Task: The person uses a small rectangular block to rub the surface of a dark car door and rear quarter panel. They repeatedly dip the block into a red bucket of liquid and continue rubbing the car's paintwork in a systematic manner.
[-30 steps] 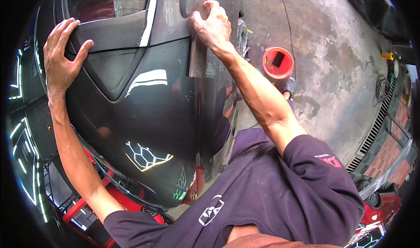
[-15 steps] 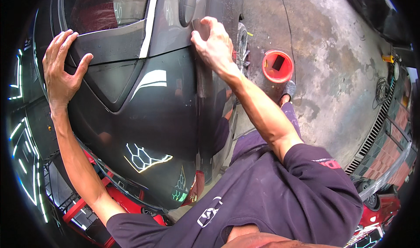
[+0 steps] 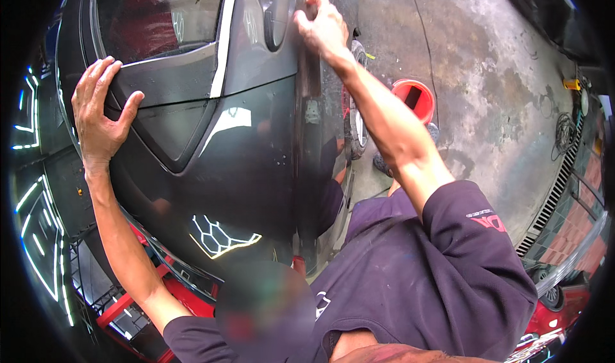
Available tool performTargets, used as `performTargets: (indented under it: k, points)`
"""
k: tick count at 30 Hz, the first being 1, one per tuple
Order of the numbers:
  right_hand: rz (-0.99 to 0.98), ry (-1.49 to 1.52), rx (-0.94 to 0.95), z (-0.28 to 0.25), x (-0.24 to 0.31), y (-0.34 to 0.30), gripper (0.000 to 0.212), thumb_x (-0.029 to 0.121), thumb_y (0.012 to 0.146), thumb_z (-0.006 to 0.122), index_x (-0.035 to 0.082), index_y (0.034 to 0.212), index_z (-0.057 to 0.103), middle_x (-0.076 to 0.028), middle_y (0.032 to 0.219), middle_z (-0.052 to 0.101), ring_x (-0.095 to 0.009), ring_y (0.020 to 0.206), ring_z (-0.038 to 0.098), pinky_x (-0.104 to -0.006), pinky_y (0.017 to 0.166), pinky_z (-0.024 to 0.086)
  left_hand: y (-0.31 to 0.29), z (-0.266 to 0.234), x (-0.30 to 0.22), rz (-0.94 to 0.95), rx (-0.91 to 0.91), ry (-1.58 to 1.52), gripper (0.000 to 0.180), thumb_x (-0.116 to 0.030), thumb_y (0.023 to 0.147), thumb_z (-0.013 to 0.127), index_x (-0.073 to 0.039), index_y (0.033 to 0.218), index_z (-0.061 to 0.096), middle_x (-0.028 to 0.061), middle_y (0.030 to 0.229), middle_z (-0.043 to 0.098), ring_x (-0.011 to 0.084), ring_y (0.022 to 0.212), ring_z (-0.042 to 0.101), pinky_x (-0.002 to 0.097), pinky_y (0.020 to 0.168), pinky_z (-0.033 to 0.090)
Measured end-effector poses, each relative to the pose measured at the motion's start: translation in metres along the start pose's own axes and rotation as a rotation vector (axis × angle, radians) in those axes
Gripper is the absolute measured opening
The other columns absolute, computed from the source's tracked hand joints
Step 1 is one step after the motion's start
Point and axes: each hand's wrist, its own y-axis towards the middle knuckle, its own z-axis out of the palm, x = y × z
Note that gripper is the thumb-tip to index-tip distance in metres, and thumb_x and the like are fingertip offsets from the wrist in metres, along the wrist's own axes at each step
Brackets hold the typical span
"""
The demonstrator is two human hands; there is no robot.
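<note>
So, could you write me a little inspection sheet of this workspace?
Surface: dark car bodywork, glossy, with bright light reflections.
Job's things: the bodywork, its window and door handle; no tool plainly visible in use.
Clutter: red bucket on the floor, partly behind the right forearm, with a dark object inside.
Hands: left hand spread on the car near the window; right hand curled right of the handle, any held item indistinguishable.
Cables: coiled dark cord near the drain grate.
Surroundings: red car at lower right.
</note>
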Motion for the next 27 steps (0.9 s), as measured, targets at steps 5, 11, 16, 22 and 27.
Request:
performTargets:
  k: [5,11,16,22,27]
  points:
    - [-0.028,-0.018,0.074,-0.013,0.018,-0.114,0.044,0.036,0.094,0.073,0.016,0.131,0.060,-0.019,0.122,0.067,-0.038,0.109,0.071,-0.0509,0.094,0.055,-0.003,0.002,-0.003,-0.011,-0.008,-0.034,0.057,-0.036,0.088,0.084,-0.011,0.137,0.069,0.0075,0.146,0.065,0.0289,0.143,0.053,0.0449,0.120,0.036]
    - [0.146,0.134,0.094,-0.049,0.036,-0.127,0.061,0.035,0.093,0.076,0.007,0.139,0.047,-0.020,0.124,0.065,-0.036,0.108,0.071,-0.0496,0.096,0.055,0.005,-0.007,-0.021,-0.188,-0.152,-0.309,0.046,-0.029,0.093,0.080,-0.007,0.132,0.070,0.0135,0.134,0.070,0.0309,0.129,0.063,0.0448,0.113,0.045]
    - [0.264,0.176,0.081,-0.074,0.051,-0.134,0.076,0.037,0.090,0.078,0.007,0.147,0.038,-0.022,0.128,0.064,-0.038,0.112,0.070,-0.0499,0.099,0.053,0.046,0.023,-0.193,-0.494,-0.016,-0.918,0.042,-0.022,0.094,0.075,0.001,0.128,0.069,0.0197,0.121,0.073,0.0334,0.111,0.072,0.0432,0.098,0.056]
    - [0.382,0.227,0.039,-0.057,0.029,-0.144,0.093,0.048,0.083,0.080,0.005,0.151,0.035,-0.023,0.129,0.064,-0.040,0.115,0.068,-0.0495,0.104,0.051,0.030,0.073,-0.296,-0.638,0.332,-1.227,0.079,-0.022,0.089,0.067,0.004,0.158,0.039,0.0282,0.142,0.062,0.0385,0.134,0.061,0.0458,0.114,0.048]
    - [0.461,0.301,0.082,-0.064,0.023,-0.150,0.103,0.052,0.080,0.082,0.001,0.154,0.032,-0.027,0.130,0.063,-0.040,0.117,0.067,-0.0479,0.103,0.053,0.020,0.071,-0.321,-0.603,0.305,-0.971,0.083,-0.022,0.088,0.077,-0.001,0.159,0.039,0.0270,0.144,0.059,0.0416,0.134,0.060,0.0462,0.113,0.048]
